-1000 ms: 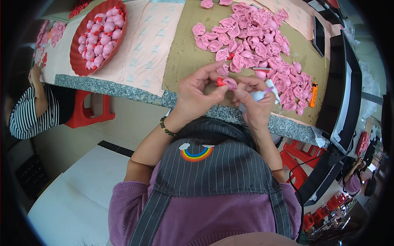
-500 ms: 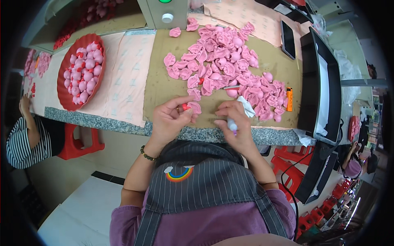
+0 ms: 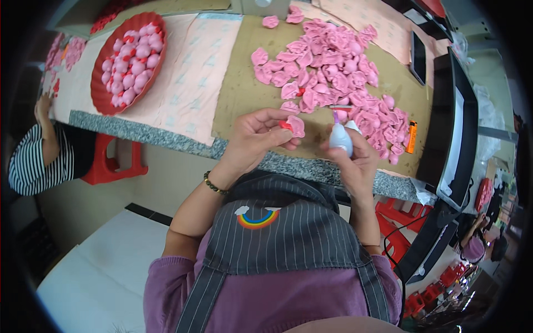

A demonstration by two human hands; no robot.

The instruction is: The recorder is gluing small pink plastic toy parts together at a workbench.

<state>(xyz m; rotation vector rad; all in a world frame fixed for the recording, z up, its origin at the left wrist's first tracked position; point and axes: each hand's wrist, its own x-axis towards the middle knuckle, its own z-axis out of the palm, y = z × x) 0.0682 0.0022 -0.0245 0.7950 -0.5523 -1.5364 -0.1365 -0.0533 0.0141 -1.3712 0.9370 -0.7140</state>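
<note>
Just over the table's near edge, my left hand (image 3: 256,137) pinches a small red piece (image 3: 285,126) together with a cupped pink piece (image 3: 297,127), both soft-looking. To its right, my right hand (image 3: 360,165) is closed around a pale squeeze bottle (image 3: 340,140) whose purple nozzle (image 3: 336,117) points up and away from me. A white tissue (image 3: 353,127) shows beside the bottle, partly hidden by it. Beyond both hands spreads a heap of similar pink pieces (image 3: 333,69), with a few round pink balls among them. A thin metal-and-red tool (image 3: 340,106) lies in the heap, partly covered.
A red scalloped bowl (image 3: 99,83) of pink balls and red bits stands at left. An orange cutter-like object (image 3: 411,137), a phone (image 3: 418,58) and a black box (image 3: 438,111) are at right. Far left, another person's hand (image 3: 43,107) rests near the table edge.
My right hand has turned the bottle over: its purple nozzle pointed down toward me and now points up. My left hand keeps the red and pink pieces. The whole view has shifted.
</note>
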